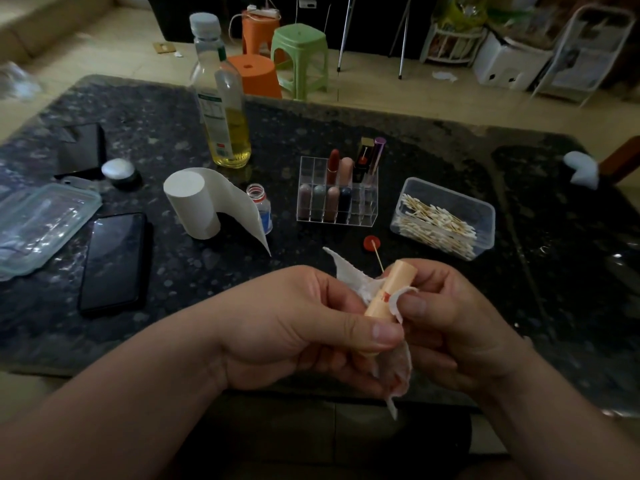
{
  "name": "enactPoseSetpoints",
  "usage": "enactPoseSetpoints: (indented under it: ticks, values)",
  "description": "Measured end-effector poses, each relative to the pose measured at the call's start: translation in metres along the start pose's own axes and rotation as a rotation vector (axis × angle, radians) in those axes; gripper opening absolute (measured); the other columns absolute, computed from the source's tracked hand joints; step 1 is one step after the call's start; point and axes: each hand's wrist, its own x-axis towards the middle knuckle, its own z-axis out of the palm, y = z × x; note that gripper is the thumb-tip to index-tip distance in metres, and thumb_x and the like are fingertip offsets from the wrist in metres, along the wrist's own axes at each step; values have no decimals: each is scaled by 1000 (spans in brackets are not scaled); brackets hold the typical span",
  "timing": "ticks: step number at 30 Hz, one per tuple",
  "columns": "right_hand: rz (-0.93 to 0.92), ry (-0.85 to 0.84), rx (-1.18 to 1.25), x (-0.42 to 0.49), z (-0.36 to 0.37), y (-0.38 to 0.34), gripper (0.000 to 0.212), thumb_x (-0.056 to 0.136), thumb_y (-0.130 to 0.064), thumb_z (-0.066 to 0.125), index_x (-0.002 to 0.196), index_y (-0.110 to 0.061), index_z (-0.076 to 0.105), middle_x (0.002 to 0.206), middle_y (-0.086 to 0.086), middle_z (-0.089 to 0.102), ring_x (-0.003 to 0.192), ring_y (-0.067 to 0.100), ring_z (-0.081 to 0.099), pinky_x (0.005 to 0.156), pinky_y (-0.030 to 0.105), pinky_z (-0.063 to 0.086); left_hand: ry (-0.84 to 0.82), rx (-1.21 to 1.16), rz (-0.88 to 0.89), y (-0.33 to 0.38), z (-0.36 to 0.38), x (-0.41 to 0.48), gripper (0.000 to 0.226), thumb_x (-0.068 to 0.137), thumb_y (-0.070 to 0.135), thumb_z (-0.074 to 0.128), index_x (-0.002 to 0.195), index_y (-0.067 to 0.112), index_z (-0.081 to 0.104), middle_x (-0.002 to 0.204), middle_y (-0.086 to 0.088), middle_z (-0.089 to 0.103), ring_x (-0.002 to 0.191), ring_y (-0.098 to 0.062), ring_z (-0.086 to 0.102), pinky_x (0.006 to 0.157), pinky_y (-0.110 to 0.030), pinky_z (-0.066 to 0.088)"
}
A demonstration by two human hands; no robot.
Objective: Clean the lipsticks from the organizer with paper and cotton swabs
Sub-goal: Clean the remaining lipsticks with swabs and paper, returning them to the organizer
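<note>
Both hands hold a peach lipstick in the air above the near edge of the dark worktop, right of centre. Its long axis is tilted, with the lower end near and to the left and the flat upper end pointing far and slightly right.

The left hand grasps the lower part, fingers curled behind it and the thumb laid across the front. The right hand pinches a crumpled piece of paper against the middle of the tube with its thumb. The paper wraps around the tube and hangs below the hands.

A thin stick rises just past the tube's far end, and I cannot tell which hand holds it.

Farther back stands the clear organizer with more lipsticks upright in it. A tub of cotton swabs lies to its right and a paper roll to its left.
</note>
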Motion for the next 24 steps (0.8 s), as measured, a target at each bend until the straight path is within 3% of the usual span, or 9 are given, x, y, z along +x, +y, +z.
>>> enactPoseSetpoints:
  ticks: [4, 7, 8, 11, 13, 15, 19, 24]
  values:
    - [14, 60, -47, 2, 0, 2, 31, 68, -20, 90, 85, -3, 70, 63, 10, 64, 33, 3, 48, 32, 10, 35, 225, 341, -1, 2, -4, -5, 26, 66, 28, 93, 79, 11, 78, 81, -12, 76, 75, -23, 72, 76, -38, 56]
    - [-5, 106, -85, 4, 5, 3, 22, 66, -12, 88, 80, -5, 72, 65, 12, 67, 37, 7, 56, 32, 12, 39, 386, 569, 51, -3, -4, -4, 40, 57, 52, 90, 76, 20, 76, 84, -10, 77, 80, -29, 73, 80, -52, 58]
    - [-15, 137, -74, 4, 7, 2, 20, 64, -6, 85, 78, -3, 71, 64, 14, 67, 38, 9, 59, 33, 13, 41, 400, 554, 69, -6, -5, -3, 41, 57, 53, 90, 77, 19, 76, 85, -11, 77, 84, -32, 74, 81, -53, 58]
    - [-40, 189, -36, 4, 6, 1, 28, 61, -5, 85, 79, 2, 65, 62, 15, 64, 37, 11, 58, 31, 14, 40, 205, 246, 96, -7, -3, -4, 24, 80, 33, 84, 81, 11, 74, 90, -15, 76, 81, -27, 73, 69, -29, 58]
    - [-49, 140, -106, 4, 3, -1, 33, 63, -20, 92, 81, -4, 69, 60, 9, 64, 34, 6, 52, 32, 11, 36, 16, 36, 64, -5, -1, -7, 20, 94, 27, 67, 87, 9, 73, 92, -15, 71, 81, -19, 68, 75, -31, 59]
    - [-59, 80, -146, 3, 1, -2, 28, 70, -26, 89, 84, -8, 72, 58, 5, 65, 33, 3, 50, 32, 11, 37, -58, -35, 41, -6, -4, -7, 24, 97, 25, 60, 95, 6, 73, 93, -13, 69, 81, -17, 65, 83, -38, 59]
    - [-87, 56, -186, 1, -1, -6, 26, 73, -25, 87, 86, -9, 73, 55, 4, 63, 33, 3, 49, 33, 13, 40, 0, 9, 78, -7, -5, -4, 21, 94, 24, 65, 83, 10, 75, 81, -8, 69, 68, -13, 62, 76, -35, 59]
    - [-121, 109, -289, -2, 0, -10, 29, 67, -30, 90, 85, -13, 75, 55, 5, 63, 32, 4, 49, 34, 14, 42, 160, 221, 121, 0, 1, -3, 14, 84, 26, 72, 78, 18, 80, 74, -7, 72, 66, -16, 66, 67, -25, 56]
